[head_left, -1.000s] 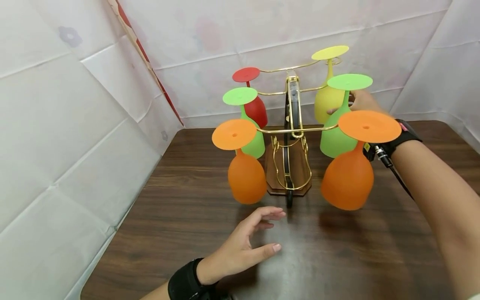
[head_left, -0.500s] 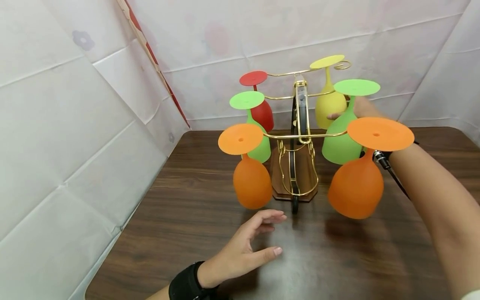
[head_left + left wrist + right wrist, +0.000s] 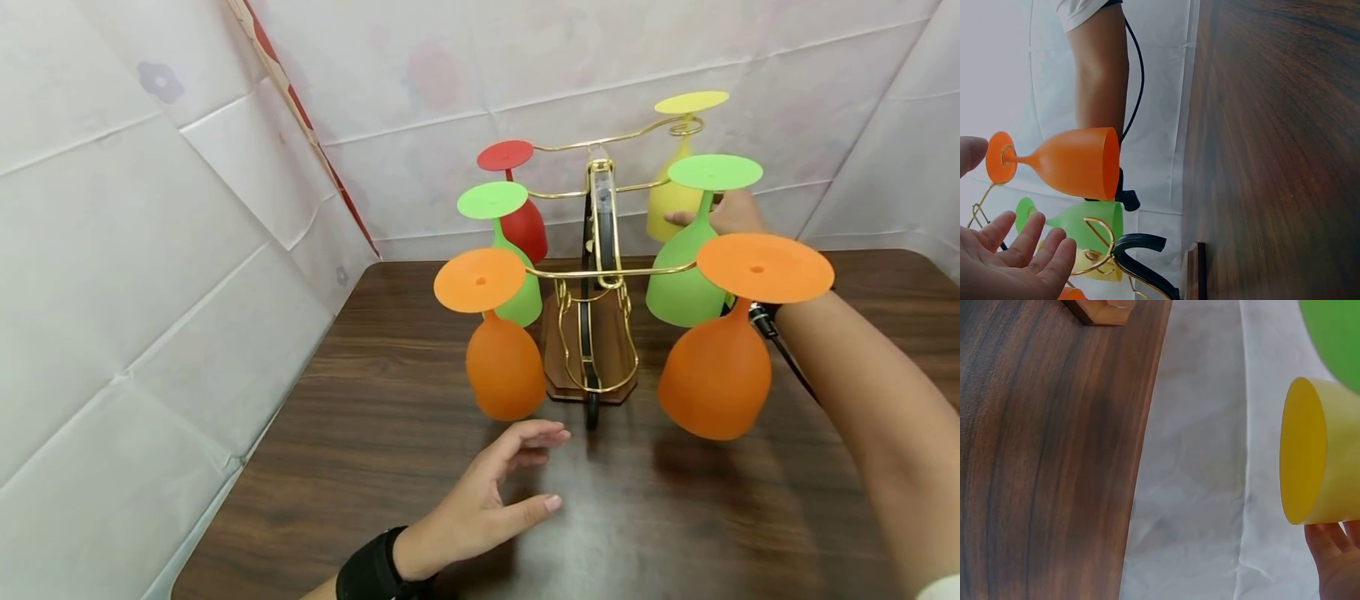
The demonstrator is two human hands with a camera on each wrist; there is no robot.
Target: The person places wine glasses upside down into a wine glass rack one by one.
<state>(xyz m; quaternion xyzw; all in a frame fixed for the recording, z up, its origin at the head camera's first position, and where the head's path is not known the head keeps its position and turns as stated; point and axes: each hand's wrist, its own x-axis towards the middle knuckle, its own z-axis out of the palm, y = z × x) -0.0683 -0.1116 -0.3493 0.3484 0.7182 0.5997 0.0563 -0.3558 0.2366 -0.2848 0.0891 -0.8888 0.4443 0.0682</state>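
Note:
My right hand (image 3: 738,212) grips the bowl of an upside-down yellow goblet (image 3: 671,208) at the far right of a gold wire glass rack (image 3: 602,225). The goblet's round foot lies over the coiled wire end there. In the right wrist view, its mouth faces the table and fingers (image 3: 1329,540) press on the bowl's side. Part of this hand is hidden behind the green goblet (image 3: 686,267) in the head view. My left hand (image 3: 480,492) holds nothing; it hovers with relaxed, parted fingers in front of the rack, near the left orange goblet (image 3: 506,367).
Other goblets hang upside down: right orange (image 3: 716,375), left green (image 3: 491,200), and red (image 3: 525,229). The rack's wooden base (image 3: 555,379) stands on the dark wooden table (image 3: 360,392). White sheeting (image 3: 420,83) closes off the back and left side. A cable (image 3: 791,358) runs along my right arm.
The yellow goblet first dipped slightly inward, then my right hand moved it outward and up over the coiled wire end. My left hand stays put. The head view shifted a little.

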